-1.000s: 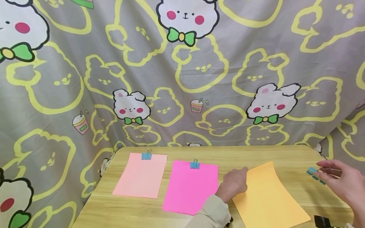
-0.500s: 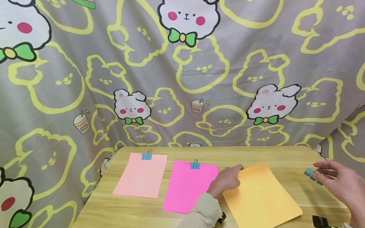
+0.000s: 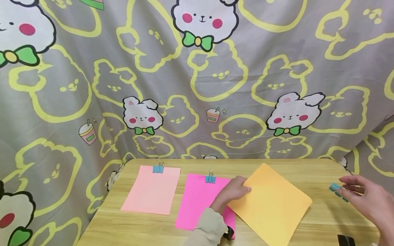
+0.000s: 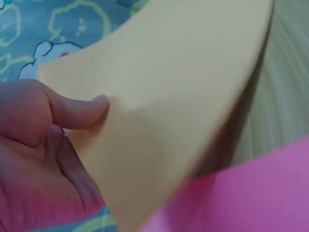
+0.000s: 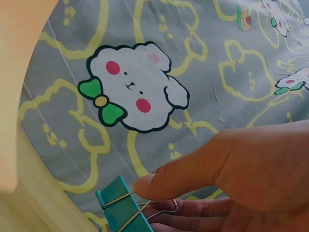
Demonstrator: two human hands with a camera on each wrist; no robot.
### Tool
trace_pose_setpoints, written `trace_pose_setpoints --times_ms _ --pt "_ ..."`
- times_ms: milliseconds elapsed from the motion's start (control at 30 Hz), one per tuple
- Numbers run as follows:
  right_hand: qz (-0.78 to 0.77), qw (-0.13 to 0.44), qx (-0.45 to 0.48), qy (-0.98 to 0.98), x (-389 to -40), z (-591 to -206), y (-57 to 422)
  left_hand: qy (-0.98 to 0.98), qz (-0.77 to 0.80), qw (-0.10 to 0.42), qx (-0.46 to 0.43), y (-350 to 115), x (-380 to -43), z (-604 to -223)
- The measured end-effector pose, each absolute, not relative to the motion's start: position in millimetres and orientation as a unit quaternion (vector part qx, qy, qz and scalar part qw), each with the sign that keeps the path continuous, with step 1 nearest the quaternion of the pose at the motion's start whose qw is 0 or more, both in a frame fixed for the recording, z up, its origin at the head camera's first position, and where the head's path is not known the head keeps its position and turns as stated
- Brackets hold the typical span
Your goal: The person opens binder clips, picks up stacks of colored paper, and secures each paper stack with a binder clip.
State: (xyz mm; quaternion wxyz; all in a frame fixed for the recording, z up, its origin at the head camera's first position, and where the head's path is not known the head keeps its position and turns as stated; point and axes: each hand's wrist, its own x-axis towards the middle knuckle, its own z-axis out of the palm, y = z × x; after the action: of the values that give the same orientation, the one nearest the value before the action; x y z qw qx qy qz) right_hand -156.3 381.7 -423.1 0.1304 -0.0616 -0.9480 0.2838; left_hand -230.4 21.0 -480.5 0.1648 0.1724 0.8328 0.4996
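My left hand [image 3: 234, 190] pinches the left edge of the orange paper [image 3: 272, 205], thumb on top and fingers beneath. In the left wrist view the paper [image 4: 159, 87] bends and is lifted over the pink sheet. Off to the right, my right hand [image 3: 366, 198] holds a teal binder clip [image 3: 336, 190] by its wire handles, above the table and apart from the paper. The right wrist view shows the thumb pressing on the wires of the clip [image 5: 123, 205]; whether its mouth is open is hard to tell.
Light pink paper [image 3: 150, 191] with a blue binder clip [image 3: 158, 168] lies at the left of the wooden table [image 3: 147, 232]. Bright pink paper [image 3: 197, 201], partly under my left arm, has another blue clip [image 3: 210, 179]. A patterned curtain [image 3: 184, 78] hangs behind.
My left hand has moved left, drawing the orange paper left and turning it so its corner points away. My right hand has stayed nearly still with the binder clip.
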Motion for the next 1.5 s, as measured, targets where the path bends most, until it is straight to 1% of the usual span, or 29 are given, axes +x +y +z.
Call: trace_pose_setpoints --times_ms 267,367,567,800,867,1133,1500 --pt "0.275 0.138 -0.036 -0.951 -161 -427 379 0.764 0.607 0.164 0.143 -9 -232 -472" --pt "0.269 0.122 -0.028 -0.955 -163 -427 377 0.743 0.634 0.163 0.140 -23 -232 -469" --pt "0.275 0.108 0.000 -0.955 -170 -425 371 0.708 0.681 0.128 0.137 -49 -233 -479" --pt "0.271 0.045 0.039 -0.961 -178 -427 363 0.699 0.689 0.108 0.161 -75 -227 -488" --pt "0.266 0.045 0.040 -0.962 -178 -428 362 0.701 0.684 0.110 0.170 -81 -227 -488" --pt "0.291 0.002 0.042 -0.956 -178 -430 364 0.712 0.664 0.118 0.194 -87 -226 -481" --pt "0.261 -0.003 0.030 -0.965 -175 -436 368 0.736 0.639 0.108 0.198 -86 -221 -484"
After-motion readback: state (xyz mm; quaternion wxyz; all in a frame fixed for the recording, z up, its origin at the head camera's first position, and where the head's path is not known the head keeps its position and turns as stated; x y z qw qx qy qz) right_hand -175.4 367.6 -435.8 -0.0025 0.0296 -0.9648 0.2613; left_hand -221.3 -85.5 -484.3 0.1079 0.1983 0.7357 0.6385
